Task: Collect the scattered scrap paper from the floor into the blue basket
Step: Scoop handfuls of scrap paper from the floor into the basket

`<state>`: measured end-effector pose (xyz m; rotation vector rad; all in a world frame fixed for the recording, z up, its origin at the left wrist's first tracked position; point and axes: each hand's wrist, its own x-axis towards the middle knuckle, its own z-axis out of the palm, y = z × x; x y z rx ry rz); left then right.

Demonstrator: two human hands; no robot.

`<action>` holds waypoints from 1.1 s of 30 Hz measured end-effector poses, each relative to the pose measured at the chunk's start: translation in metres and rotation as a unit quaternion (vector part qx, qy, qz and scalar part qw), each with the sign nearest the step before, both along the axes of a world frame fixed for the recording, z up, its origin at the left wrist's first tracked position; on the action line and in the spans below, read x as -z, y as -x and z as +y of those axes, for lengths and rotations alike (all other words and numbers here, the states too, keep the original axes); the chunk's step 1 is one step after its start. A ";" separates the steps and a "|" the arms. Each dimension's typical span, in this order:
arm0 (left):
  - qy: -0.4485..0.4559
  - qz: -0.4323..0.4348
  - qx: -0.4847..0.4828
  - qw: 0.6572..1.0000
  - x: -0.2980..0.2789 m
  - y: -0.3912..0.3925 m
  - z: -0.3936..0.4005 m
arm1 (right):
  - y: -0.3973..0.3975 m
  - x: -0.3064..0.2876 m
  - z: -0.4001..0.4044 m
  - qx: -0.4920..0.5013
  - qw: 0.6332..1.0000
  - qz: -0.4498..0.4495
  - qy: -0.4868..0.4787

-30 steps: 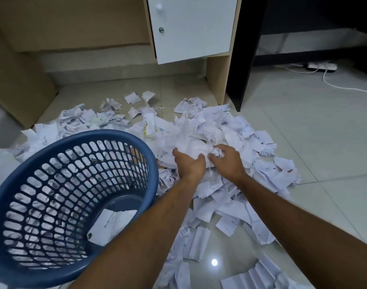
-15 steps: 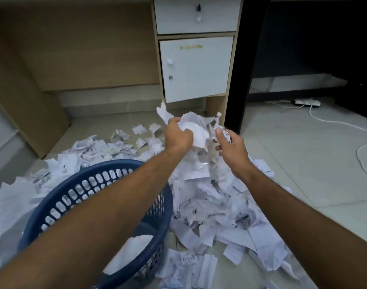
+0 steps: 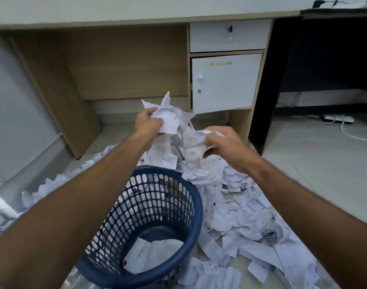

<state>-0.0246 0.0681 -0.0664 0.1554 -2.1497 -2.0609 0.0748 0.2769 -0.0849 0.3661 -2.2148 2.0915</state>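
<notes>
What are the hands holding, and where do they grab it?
Both hold one bundle of scrap paper: left hand grips its upper left, right hand its right side.

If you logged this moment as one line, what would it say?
left hand: grips paper bundle | right hand: grips same bundle | bundle: beyond blue basket | basket: one sheet inside | floor: scraps remain

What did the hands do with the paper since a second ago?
Both hands dug into the pile on the floor, took hold of a bunch of scrap paper and lifted it up. Now the left hand and right hand hold it in the air beyond the blue basket. Nothing has been dropped in yet. The basket still holds one sheet, and the rest of the paper still lies on the floor.
</notes>
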 end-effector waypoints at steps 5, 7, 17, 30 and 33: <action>-0.019 -0.018 0.027 0.999 -0.007 0.003 -0.049 | -0.013 0.000 -0.048 -0.158 0.925 -0.028 -0.344; -0.016 -0.021 0.027 0.999 -0.008 0.001 -0.065 | -0.015 0.012 -0.067 -0.207 0.867 0.003 -0.454; -0.046 -0.031 0.032 0.998 0.000 -0.001 -0.094 | 0.016 0.034 -0.063 0.188 0.882 0.166 -0.400; -0.097 -0.048 0.099 0.989 -0.016 -0.002 -0.087 | 0.069 0.046 -0.083 0.215 0.901 0.056 -0.373; -0.058 -0.049 0.076 0.994 -0.020 -0.004 -0.090 | 0.068 0.033 -0.079 0.259 0.914 0.099 -0.297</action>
